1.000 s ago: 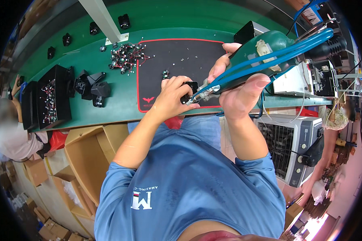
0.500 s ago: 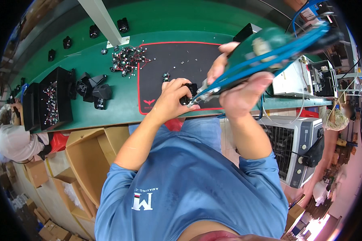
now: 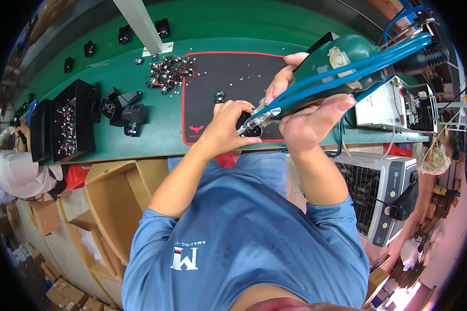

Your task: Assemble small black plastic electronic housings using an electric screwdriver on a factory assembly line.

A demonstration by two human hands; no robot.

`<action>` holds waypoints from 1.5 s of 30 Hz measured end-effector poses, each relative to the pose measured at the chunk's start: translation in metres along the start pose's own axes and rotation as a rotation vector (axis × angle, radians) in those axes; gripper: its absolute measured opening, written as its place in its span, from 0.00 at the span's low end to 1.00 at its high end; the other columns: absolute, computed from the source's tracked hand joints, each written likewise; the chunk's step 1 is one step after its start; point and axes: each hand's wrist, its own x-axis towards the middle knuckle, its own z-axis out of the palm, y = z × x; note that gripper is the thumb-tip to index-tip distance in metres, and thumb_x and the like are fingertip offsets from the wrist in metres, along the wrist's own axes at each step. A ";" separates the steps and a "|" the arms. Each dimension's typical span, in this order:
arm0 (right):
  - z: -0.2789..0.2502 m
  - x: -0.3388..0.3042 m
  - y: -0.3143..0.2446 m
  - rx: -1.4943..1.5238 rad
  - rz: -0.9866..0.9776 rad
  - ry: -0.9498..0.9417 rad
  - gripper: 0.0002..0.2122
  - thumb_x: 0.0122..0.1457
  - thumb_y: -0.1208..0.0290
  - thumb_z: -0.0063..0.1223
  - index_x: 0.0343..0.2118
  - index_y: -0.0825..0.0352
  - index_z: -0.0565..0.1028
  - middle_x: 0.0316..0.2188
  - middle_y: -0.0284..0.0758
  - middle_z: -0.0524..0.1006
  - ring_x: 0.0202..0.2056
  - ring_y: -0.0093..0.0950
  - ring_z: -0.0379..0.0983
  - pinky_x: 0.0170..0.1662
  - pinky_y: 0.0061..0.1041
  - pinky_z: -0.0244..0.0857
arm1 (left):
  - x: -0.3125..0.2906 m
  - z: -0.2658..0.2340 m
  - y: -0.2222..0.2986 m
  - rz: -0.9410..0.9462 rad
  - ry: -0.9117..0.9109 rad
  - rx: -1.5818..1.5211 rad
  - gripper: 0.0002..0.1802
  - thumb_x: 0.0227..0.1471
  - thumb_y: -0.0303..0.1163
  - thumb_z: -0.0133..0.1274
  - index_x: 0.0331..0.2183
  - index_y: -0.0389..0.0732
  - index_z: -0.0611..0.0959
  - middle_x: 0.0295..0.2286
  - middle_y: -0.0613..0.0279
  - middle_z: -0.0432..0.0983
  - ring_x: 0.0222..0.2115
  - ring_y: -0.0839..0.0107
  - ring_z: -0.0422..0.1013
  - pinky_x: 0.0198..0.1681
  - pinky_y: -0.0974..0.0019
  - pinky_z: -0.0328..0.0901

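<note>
Some blue hoses (image 3: 394, 55) partly cover the right hand's (image 3: 311, 120) green tool (image 3: 321, 61).

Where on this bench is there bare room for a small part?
Green bench between the black parts and mat, in front of the wire pile; also the mat's top strip, beyond the white bits. Crowded: around the left hand, right hand and green tool.

Wht ltrs (image 3: 192, 257) on blue shirt (image 3: 264, 223), red logo (image 3: 196, 128) on blk mat (image 3: 205, 111).
</note>
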 end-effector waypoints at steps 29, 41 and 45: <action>-0.003 0.031 -0.032 0.082 -0.113 0.166 0.55 0.55 0.16 0.28 0.53 0.77 0.69 0.22 0.36 0.72 0.21 0.27 0.71 0.25 0.26 0.68 | -0.002 -0.007 0.003 0.014 -0.085 0.061 0.51 0.35 0.48 0.78 0.58 0.41 0.73 0.50 0.56 0.75 0.48 0.56 0.70 0.54 0.54 0.58; -0.067 0.025 -0.045 -0.113 -0.072 0.129 0.39 0.70 0.36 0.37 0.62 0.76 0.65 0.42 0.39 0.76 0.37 0.27 0.76 0.46 0.27 0.70 | 0.138 -0.118 -0.077 -0.693 -0.047 -1.014 0.30 0.68 0.59 0.46 0.51 0.41 0.81 0.43 0.60 0.81 0.36 0.70 0.77 0.33 0.67 0.65; -0.086 0.007 -0.023 -0.404 -0.267 0.238 0.39 0.71 0.42 0.43 0.69 0.75 0.54 0.59 0.47 0.68 0.51 0.35 0.73 0.54 0.35 0.69 | 0.184 -0.141 -0.145 -0.767 -0.092 -0.883 0.34 0.63 0.62 0.52 0.52 0.39 0.80 0.45 0.57 0.80 0.39 0.67 0.78 0.38 0.64 0.70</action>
